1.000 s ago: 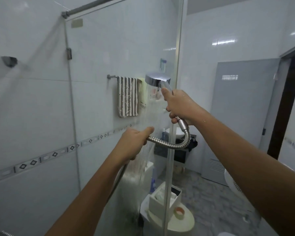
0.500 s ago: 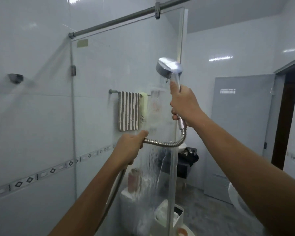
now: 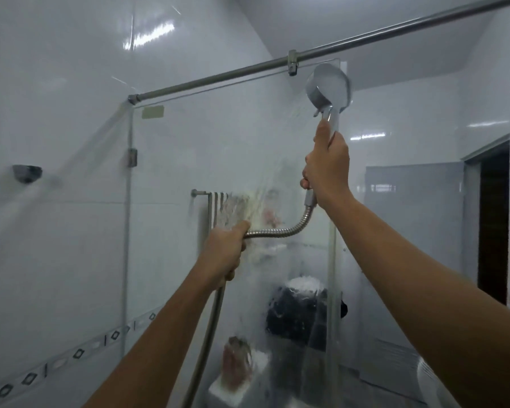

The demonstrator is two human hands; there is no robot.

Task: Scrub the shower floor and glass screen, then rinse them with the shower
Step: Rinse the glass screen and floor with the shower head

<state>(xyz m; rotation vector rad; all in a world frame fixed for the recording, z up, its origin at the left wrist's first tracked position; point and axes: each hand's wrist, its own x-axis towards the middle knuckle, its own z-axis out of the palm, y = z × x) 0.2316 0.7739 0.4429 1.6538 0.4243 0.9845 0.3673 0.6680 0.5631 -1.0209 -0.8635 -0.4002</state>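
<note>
The glass screen (image 3: 189, 160) stands in front of me, with water streaming down its right half. My right hand (image 3: 326, 169) grips the handle of the chrome shower head (image 3: 329, 85), raised close to the screen's top right corner and spraying onto the glass. Lower and to the left, my left hand (image 3: 226, 251) is closed around the metal hose (image 3: 280, 231), which curves up to the handle and also hangs down past my left forearm. The shower floor is out of view.
A steel rail (image 3: 306, 55) runs along the top of the glass, clamped to it. A striped towel (image 3: 218, 210) hangs on a bar behind the screen. Blurred through the wet glass are a toilet and dark items. A grey door (image 3: 409, 219) and a dark doorway (image 3: 493, 219) are at right.
My right hand has lifted the shower head from mid-glass height up to the top of the screen. The left hand rose with the hose. More water now runs down the glass.
</note>
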